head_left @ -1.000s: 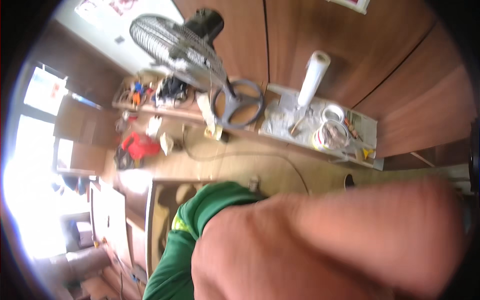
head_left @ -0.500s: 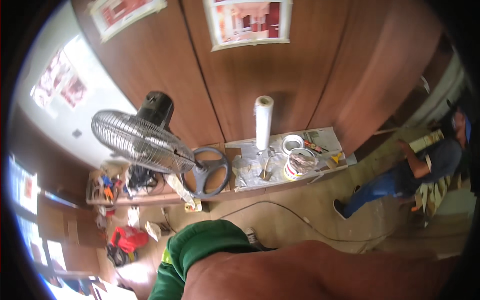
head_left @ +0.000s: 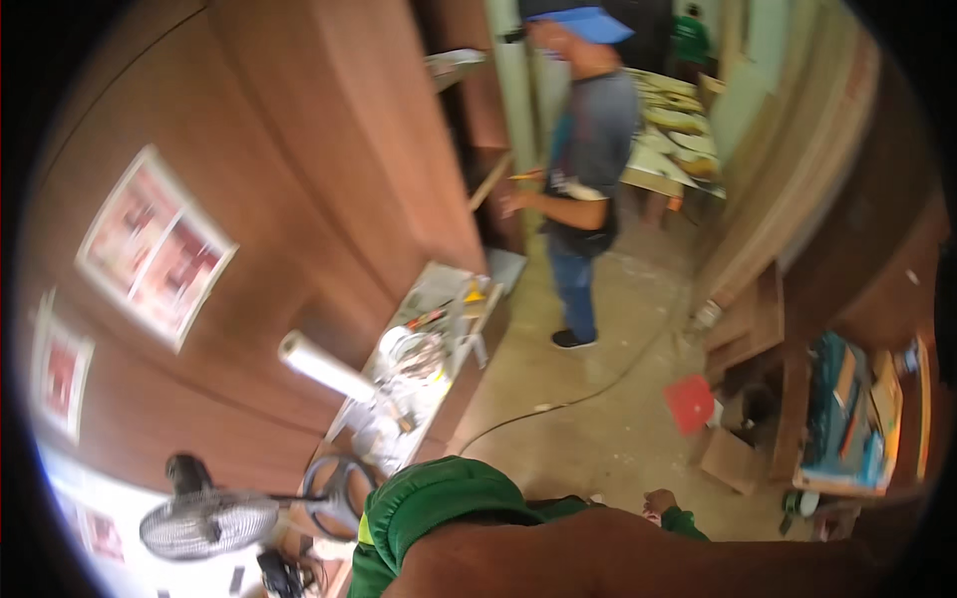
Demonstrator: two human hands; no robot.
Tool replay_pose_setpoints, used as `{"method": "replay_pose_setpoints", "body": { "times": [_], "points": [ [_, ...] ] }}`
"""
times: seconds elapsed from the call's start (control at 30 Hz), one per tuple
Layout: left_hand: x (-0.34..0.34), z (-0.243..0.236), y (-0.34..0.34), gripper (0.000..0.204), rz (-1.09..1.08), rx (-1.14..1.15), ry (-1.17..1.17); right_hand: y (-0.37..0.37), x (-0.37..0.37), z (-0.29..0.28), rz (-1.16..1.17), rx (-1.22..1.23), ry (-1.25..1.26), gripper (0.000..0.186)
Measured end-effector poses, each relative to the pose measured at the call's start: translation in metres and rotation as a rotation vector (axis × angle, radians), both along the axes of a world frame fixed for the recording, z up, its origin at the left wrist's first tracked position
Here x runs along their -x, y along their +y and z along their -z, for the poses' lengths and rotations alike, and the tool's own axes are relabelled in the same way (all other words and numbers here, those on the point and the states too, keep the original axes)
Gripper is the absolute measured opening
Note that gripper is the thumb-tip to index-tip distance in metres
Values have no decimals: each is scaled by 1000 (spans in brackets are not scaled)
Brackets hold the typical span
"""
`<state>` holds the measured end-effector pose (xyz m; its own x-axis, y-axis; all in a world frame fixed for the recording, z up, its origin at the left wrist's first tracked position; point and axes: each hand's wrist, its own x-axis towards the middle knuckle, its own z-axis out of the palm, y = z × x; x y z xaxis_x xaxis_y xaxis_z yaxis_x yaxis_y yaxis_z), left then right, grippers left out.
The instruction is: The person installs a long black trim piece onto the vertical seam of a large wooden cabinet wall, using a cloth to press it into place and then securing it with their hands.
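My right hand (head_left: 658, 502) shows small and partly blurred at the lower edge, beside my green sleeve (head_left: 686, 523). It is held over the floor, with its fingers too indistinct to read, and I make out nothing in it. My left hand is out of view. Ahead to the left, a long low bench (head_left: 464, 384) bears a white roll of film or paper (head_left: 324, 367) standing on end. Next to the roll is a bucket with a crumpled rag (head_left: 421, 357). A yellow tool (head_left: 474, 291) lies at the bench's far end.
A co-worker in a blue cap (head_left: 588, 130) stands by open shelves. A cable (head_left: 598, 397) runs across the floor (head_left: 618, 299). At left are a fan (head_left: 209, 523) and a dark steering-wheel-shaped base (head_left: 339, 493). A red sheet (head_left: 690, 403), cardboard box (head_left: 733, 460) and tool-filled box (head_left: 847, 488) lie right.
The view has swung to the right, so the fan and bench now sit farther left. My right hand has come into view, and the co-worker now appears upright near the top middle.
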<state>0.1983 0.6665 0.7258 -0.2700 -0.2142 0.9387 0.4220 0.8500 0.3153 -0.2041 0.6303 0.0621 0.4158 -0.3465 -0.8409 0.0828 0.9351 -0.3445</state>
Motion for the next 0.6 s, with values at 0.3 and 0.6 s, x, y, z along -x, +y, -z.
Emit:
{"method": "replay_pose_setpoints", "body": {
  "times": [0.3, 0.6],
  "points": [
    [110, 1, -66, 29, 620, -16, -10, 195, 109, 48, 169, 389, 541, 15],
    [172, 6, -106, 29, 854, 1, 52, 309, -40, -29, 769, -104, 713, 22]
  ]
}}
